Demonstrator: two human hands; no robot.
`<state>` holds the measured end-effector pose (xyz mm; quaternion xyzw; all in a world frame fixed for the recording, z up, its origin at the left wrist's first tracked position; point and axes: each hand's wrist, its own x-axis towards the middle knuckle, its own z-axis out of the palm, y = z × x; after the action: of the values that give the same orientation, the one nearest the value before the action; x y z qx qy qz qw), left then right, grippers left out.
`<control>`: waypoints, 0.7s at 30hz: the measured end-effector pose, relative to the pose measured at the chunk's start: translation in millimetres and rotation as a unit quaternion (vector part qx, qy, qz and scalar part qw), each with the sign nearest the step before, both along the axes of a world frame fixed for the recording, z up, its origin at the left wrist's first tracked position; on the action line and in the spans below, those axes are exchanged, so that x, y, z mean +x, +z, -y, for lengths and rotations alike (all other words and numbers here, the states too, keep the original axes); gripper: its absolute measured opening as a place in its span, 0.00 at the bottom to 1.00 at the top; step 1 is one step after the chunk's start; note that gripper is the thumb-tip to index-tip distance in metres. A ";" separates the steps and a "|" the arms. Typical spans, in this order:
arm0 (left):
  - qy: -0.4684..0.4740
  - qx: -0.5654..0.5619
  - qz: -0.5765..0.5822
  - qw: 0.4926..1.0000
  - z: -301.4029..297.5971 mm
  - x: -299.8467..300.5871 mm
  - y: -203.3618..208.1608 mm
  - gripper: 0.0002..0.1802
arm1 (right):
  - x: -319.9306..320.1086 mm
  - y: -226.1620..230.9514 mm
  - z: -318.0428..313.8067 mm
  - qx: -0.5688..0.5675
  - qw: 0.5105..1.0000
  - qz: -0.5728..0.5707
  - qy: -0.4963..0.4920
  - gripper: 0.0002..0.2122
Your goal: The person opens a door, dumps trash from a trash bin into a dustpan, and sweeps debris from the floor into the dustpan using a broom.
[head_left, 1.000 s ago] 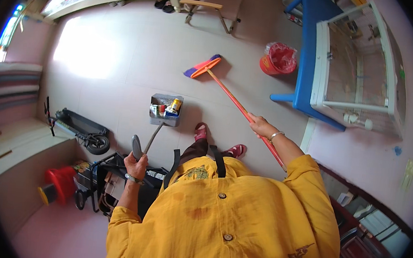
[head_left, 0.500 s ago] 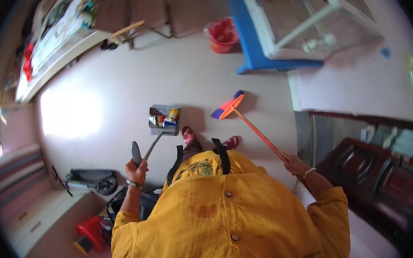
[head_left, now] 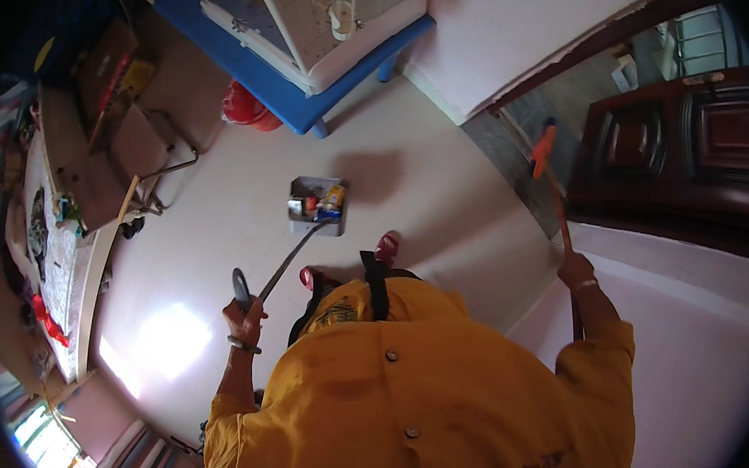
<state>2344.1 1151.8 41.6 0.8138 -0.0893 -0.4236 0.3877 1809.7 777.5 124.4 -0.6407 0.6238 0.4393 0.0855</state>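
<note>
My left hand (head_left: 245, 316) is closed around the long handle of a grey dustpan (head_left: 291, 214). A dark grey rounded piece (head_left: 241, 287) sticks up beside that hand. Small packages and scraps (head_left: 331, 200), yellow, blue, white and red, lie in the pan. Whether the pan touches the floor, I cannot tell. My right hand (head_left: 577, 270) grips the orange stick of a broom (head_left: 558, 204). Its orange head (head_left: 543, 150) points away from me, beside the dark red door, and its bristles barely show.
A blue table (head_left: 230, 55) carries a white-framed cage (head_left: 316, 75), with a red bin (head_left: 248, 108) half under it. The dark red panelled door (head_left: 662, 151) stands at the right by a grey threshold (head_left: 504, 156). A chair (head_left: 138, 163) and a cluttered table (head_left: 86, 299) stand left.
My view and body have turned right, toward the doorway. The broom head has swung from the floor ahead of me to beside the door. The dustpan stays in my left hand.
</note>
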 end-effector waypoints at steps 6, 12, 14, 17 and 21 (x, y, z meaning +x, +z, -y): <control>-0.026 -0.033 -0.042 0.998 56.9 12.6 7.8 0.14 | -36.2 13.8 -14.6 0.018 0.982 0.177 -0.064 0.25; 0.033 -0.066 -0.040 0.996 16.3 -15.8 4.3 0.13 | 15.8 8.5 -70.7 0.087 0.865 0.301 -0.393 0.24; 0.038 -0.061 -0.036 0.997 6.7 -18.1 7.7 0.13 | 44.9 7.2 -84.7 0.104 0.844 0.327 -0.412 0.24; 0.062 -0.061 -0.027 0.996 -23.1 -28.4 11.0 0.13 | 68.9 2.7 -102.0 0.155 0.849 0.359 -0.356 0.24; 0.093 -0.046 -0.017 0.994 -82.9 -39.8 11.7 0.12 | 13.5 -43.2 -135.8 0.185 0.872 0.395 -0.222 0.18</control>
<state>2304.2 1234.7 53.3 0.7923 -0.0258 -0.3950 0.4643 1823.2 913.3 81.2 -0.5777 0.5715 0.2258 0.5372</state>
